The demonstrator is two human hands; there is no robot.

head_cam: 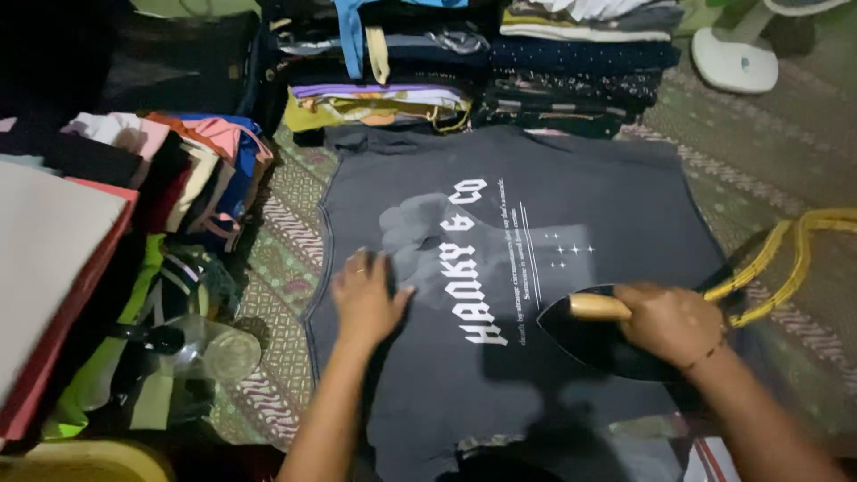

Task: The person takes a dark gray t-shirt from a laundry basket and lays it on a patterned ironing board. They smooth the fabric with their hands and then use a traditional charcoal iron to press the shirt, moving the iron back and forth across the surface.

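A dark grey T-shirt (580,196) with a white print lies spread flat on a patterned mat. My left hand (364,299) presses flat on the shirt's left part, fingers apart, beside the print. My right hand (669,321) grips the pale wooden handle of a black clothes iron (580,339), which rests on the shirt's right part with its tip pointing left. A yellow cord (786,254) runs from the iron off to the right.
Stacks of folded clothes (571,54) line the far edge of the mat, and more folded clothes (178,170) pile at the left. A clear bottle (210,353) lies at lower left. A white fan base (736,58) stands top right.
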